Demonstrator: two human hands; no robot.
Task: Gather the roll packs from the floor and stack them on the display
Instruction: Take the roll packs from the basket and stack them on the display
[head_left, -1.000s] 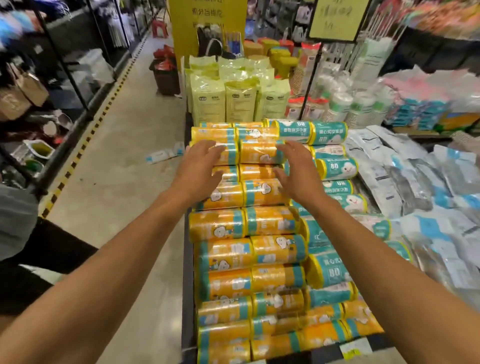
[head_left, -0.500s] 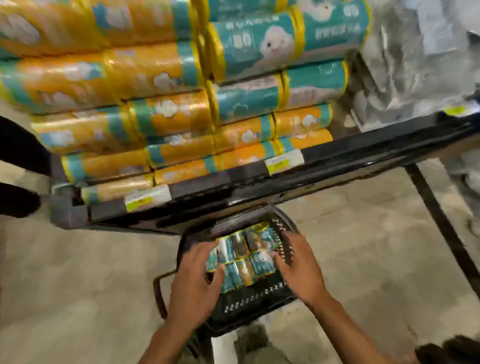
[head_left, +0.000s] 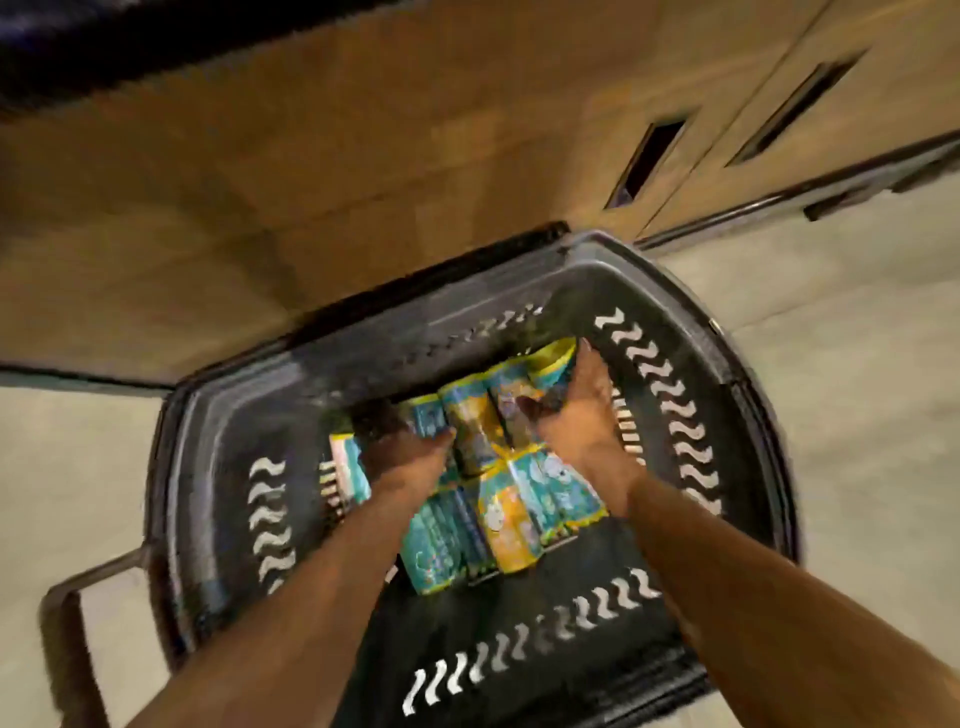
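Several teal and yellow roll packs (head_left: 511, 512) lie side by side at the bottom of a black plastic basket (head_left: 675, 395) on the floor. Both my arms reach down into it. My left hand (head_left: 402, 449) presses on the packs at the left end of the far row, fingers curled around one. My right hand (head_left: 582, 400) clasps the right end of that row, thumb over a pack. The fingertips of both hands are hidden among the packs. The display is out of view.
Brown cardboard boxes (head_left: 363, 156) with slot handles stand right behind the basket, under a dark shelf edge (head_left: 104, 47). The basket's handle (head_left: 67, 613) sticks out at the lower left. Pale concrete floor (head_left: 857, 338) surrounds the basket.
A second ago my hands rested on stacked packs on the display. My view dropped to the floor basket, and both hands have gone down into it and closed on the packs.
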